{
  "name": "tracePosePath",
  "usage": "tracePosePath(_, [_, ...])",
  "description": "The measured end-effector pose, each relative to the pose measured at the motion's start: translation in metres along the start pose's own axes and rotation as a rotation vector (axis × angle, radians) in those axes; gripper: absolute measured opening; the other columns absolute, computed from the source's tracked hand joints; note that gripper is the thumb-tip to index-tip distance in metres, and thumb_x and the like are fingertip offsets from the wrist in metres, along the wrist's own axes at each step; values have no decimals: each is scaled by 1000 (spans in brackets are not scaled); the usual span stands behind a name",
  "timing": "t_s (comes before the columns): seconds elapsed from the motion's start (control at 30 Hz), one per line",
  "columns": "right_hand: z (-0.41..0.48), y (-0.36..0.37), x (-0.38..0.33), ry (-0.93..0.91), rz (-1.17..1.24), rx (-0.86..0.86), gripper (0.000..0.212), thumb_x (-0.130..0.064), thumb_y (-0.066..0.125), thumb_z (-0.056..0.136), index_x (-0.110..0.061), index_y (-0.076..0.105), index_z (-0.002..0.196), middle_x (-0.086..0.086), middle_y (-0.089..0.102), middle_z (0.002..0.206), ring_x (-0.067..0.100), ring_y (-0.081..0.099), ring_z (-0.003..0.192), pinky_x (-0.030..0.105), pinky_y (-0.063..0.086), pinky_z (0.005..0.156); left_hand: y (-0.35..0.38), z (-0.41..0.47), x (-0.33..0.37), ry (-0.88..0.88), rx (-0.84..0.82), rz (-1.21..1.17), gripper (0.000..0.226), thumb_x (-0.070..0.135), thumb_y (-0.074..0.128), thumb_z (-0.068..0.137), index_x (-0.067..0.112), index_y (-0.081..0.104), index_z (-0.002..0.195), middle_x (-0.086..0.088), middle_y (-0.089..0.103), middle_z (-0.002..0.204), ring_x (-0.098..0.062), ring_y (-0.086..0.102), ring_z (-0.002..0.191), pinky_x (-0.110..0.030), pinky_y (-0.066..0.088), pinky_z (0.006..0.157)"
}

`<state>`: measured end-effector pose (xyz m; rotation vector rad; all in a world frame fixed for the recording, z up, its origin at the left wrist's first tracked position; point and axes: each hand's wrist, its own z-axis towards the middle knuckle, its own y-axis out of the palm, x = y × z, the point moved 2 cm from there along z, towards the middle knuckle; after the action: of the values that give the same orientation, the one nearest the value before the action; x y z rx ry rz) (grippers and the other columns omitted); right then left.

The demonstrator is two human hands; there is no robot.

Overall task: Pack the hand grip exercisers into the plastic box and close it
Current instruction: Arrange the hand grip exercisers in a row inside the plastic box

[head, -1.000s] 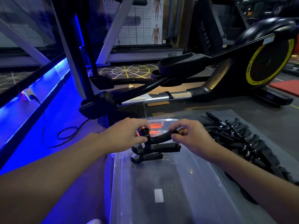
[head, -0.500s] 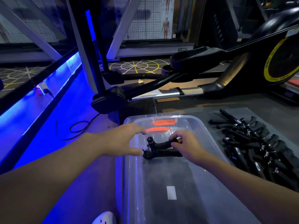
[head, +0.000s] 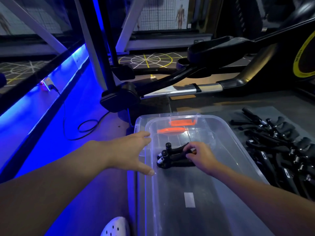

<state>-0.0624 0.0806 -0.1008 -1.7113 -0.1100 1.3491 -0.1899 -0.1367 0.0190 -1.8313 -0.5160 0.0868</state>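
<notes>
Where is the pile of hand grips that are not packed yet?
In the head view, the unpacked pile lies outside the plastic box, along its right wall, to the right of the right hand.

Tally, kind by kind.
One clear plastic box (head: 230,133) holds a small stack of hand grip exercisers (head: 172,159), at least two; a tangled pile (head: 276,150) right of the box defies counting. Two orange pieces (head: 172,130) sit at the box's far end, one white label (head: 189,200) inside; one left hand (head: 129,150), one right hand (head: 201,155).
</notes>
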Motion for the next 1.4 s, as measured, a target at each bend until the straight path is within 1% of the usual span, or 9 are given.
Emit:
tracePosePath(0.2, [6, 8, 17, 90, 71, 39, 28, 10, 62, 75, -18, 65, 78, -6, 56, 63, 11, 53, 56, 9, 37, 44, 1, 0, 0, 1, 6, -8, 103, 68, 68, 71, 16, 27, 149, 13, -1, 161, -8, 19, 145, -29, 31, 113])
tracePosePath(0.37, [9, 10, 25, 36, -32, 63, 24, 0, 69, 72, -18, 70, 88, -1, 59, 90, 16, 56, 79, 15, 37, 64, 1, 0, 0, -9, 2, -16, 102, 68, 69, 70, 16, 28, 148, 17, -2, 160, -8, 26, 141, -29, 35, 109])
tracePosePath(0.53, [11, 13, 26, -3, -46, 90, 28, 2, 71, 71, -11, 68, 96, 0, 47, 98, 13, 50, 80, 13, 39, 71, 1, 1, 0, -10, 0, -8, 103, 69, 70, 69, 15, 30, 147, 15, 0, 160, -10, 28, 141, -30, 36, 109])
tracePosePath(0.67, [6, 25, 31, 28, 10, 129, 34, 4, 72, 73, -10, 59, 101, 1, 44, 105, 4, 46, 76, -1, 36, 67, 1, 0, 1, -22, -4, -20, 101, 68, 70, 69, 16, 31, 146, 17, -2, 159, -9, 28, 141, -32, 37, 108])
tracePosePath(0.83, [9, 33, 37, 9, 60, 171, 33, 1, 72, 76, -11, 57, 103, -3, 43, 105, 6, 47, 80, 0, 36, 69, 0, 0, 2, -29, 0, -31, 98, 67, 70, 69, 16, 33, 144, 18, 0, 158, -8, 30, 139, -31, 38, 107])
tracePosePath(1.03, [10, 43, 41, -9, 67, 218, 36, -2, 72, 78, -12, 57, 109, -6, 43, 107, 9, 50, 87, 13, 37, 80, 0, 1, 1, -26, -1, -41, 103, 69, 71, 67, 16, 31, 146, 19, 1, 157, -7, 31, 138, -31, 38, 107])
tracePosePath(1.13, [9, 44, 44, -10, 54, 221, 37, -6, 73, 77, -15, 57, 110, -8, 42, 108, 11, 52, 86, 26, 46, 84, 1, 1, 0, -25, -1, -52, 105, 69, 71, 67, 17, 29, 148, 20, 1, 157, -6, 32, 137, -31, 38, 107])
tracePosePath(1.27, [9, 47, 45, 9, 40, 228, 44, -15, 80, 71, -28, 53, 104, -10, 35, 111, 15, 56, 84, 37, 52, 81, 1, 0, 0, -24, -1, -50, 105, 69, 71, 66, 17, 30, 147, 20, 2, 157, -7, 33, 136, -32, 39, 106])
tracePosePath(1.4, [10, 51, 45, 9, 60, 243, 45, -15, 80, 71, -24, 53, 106, -8, 39, 114, 16, 56, 86, 43, 52, 82, 0, 0, 1, -29, -5, -51, 103, 68, 71, 68, 17, 29, 147, 19, 1, 158, -8, 32, 137, -32, 38, 107])
